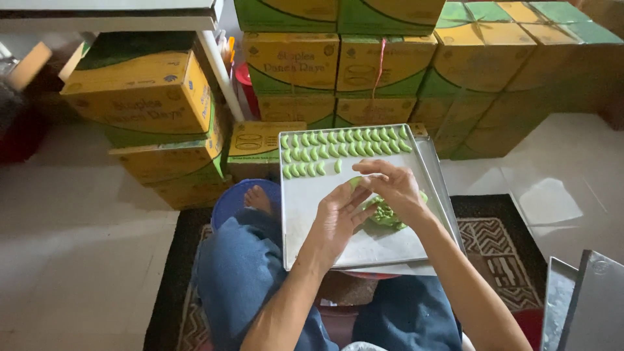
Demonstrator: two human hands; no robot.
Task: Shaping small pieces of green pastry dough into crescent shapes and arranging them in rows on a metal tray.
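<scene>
- My left hand (338, 218) and right hand (393, 185) meet over the metal baking tray (305, 214), fingertips pinched together on one small green dough piece (355, 182).
- Green dough lump (385, 214): lies on the tray beneath my right hand; my wrist could press into it.
- Rows of shaped green pieces (344, 146): closely set at the far end; a careless placement could likely dent a neighbour.
- The tray rests across my lap above the patterned rug (500, 247); a knee shift might tip it.
</scene>
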